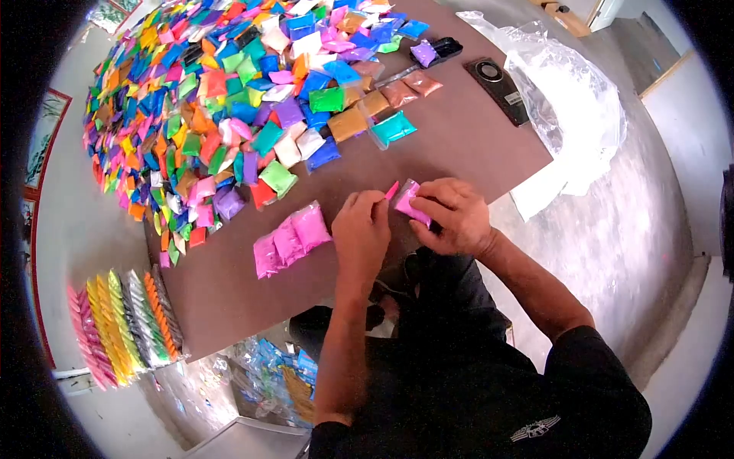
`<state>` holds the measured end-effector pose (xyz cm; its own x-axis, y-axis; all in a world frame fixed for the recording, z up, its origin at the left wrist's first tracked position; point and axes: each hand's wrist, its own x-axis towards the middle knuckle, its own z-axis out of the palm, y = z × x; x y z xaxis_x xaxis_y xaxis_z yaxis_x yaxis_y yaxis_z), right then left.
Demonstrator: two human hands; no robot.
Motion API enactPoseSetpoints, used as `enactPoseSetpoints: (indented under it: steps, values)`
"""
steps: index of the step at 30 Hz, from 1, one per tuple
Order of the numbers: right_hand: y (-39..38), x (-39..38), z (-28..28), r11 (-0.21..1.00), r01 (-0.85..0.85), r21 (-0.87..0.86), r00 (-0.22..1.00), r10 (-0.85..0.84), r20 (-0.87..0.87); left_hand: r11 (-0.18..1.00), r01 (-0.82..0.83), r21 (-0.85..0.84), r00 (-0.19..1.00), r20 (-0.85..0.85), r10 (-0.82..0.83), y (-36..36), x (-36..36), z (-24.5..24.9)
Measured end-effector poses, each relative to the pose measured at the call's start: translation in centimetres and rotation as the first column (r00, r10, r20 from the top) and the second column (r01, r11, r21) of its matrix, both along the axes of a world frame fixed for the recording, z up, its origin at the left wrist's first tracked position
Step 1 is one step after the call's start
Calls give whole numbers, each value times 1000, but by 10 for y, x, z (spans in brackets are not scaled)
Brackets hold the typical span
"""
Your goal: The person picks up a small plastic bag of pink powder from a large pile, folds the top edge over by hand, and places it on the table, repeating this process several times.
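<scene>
My left hand (362, 229) is closed near the table's front edge. From its fingertips juts a small, bright pink pointed piece (392, 190), whose kind I cannot make out. Just right of it, my right hand (453, 214) grips a small clear packet of pink material (405, 199), partly hidden by the fingers. A row of similar pink packets (289, 240) lies flat on the brown table (229, 310), to the left of my left hand.
A large heap of small packets (252, 84) in many colours covers the table's far left. Teal (393, 128) and brown packets lie beside it. At the back right are a dark phone-like object (497, 90) and clear plastic sheeting (569, 99). Twisted coloured packs (126, 325) hang at the left edge.
</scene>
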<state>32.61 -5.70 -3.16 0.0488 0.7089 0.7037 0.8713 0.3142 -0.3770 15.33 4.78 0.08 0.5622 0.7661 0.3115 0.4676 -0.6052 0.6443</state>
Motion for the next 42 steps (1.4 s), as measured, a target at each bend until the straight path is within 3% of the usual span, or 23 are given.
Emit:
enactPoseSetpoints:
  steps: [4, 7, 10, 14, 19, 25, 31, 35, 37, 42]
  values:
    - [0, 0, 4, 1000, 4, -21, 1000, -5, -12, 991, 91, -100, 994, 70, -84, -1, 11, 15]
    - [-1, -1, 3, 1000, -3, -18, 1000, 2, -28, 991, 118, -55, 992, 47, -115, -4, 23, 8]
    - [-1, -1, 3, 1000, -3, -17, 999, 3, -38, 993, 109, 51, 992, -69, -106, 12, 29, 2]
    - [1, 0, 3, 999, -25, 23, 997, 27, -74, 991, 106, 85, 992, -84, -99, 21, 32, 2]
    - [-1, -1, 5, 1000, -29, -4, 990, 29, -137, 990, 67, -125, 997, 37, -63, -11, 11, 17]
    - [-1, -3, 8, 1000, -18, -6, 989, 17, -146, 1000, -8, 13, 997, -77, 9, -2, 3, 4]
    - [1, -6, 7, 1000, 19, -11, 991, -20, -134, 996, 12, -87, 1000, 16, -10, -26, -2, 16]
    - [0, -6, 9, 1000, 9, -27, 991, -13, -134, 999, 19, -49, 1000, 19, -18, -20, -3, 1]
    - [0, -5, 8, 1000, 5, -30, 992, -8, -127, 1000, -16, 17, 997, -69, 17, -10, -2, 0]
    - [1, -4, 6, 1000, 19, -9, 990, -20, -139, 998, 19, -52, 1000, 8, -19, -23, -6, 11]
